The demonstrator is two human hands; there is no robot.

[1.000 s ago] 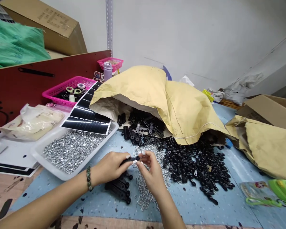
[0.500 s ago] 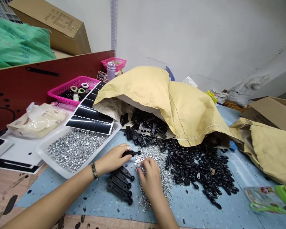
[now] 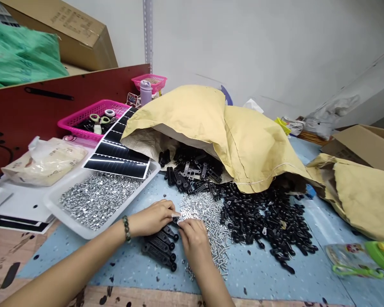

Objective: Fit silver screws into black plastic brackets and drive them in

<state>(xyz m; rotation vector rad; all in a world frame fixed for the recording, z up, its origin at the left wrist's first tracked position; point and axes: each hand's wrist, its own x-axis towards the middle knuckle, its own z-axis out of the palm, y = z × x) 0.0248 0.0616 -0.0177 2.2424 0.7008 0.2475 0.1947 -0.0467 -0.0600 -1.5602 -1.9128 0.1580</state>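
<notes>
My left hand (image 3: 154,218) is closed around a black plastic arm piece (image 3: 176,220), mostly hidden by the fingers. At the round end of that piece, the fingertips of my right hand (image 3: 195,239) are pinched together. Whatever they hold is too small to make out. Under and in front of my left hand lie several similar black arm pieces (image 3: 160,250), side by side. A heap of silver screws (image 3: 216,232) spreads beside my right hand, with small nuts (image 3: 192,207) just beyond the fingertips.
A white tray (image 3: 65,224) of small metal parts stands left, under a black-striped sheet (image 3: 115,160). Yellow paper sacks (image 3: 192,111) lie behind, spilling black parts (image 3: 262,221). A pink basket (image 3: 67,124) holds scissors (image 3: 99,120). A green-lidded bottle (image 3: 355,256) lies right.
My right hand has moved from the nuts to the end of the black arm piece. My left hand has drawn the piece slightly nearer, and the two hands now meet.
</notes>
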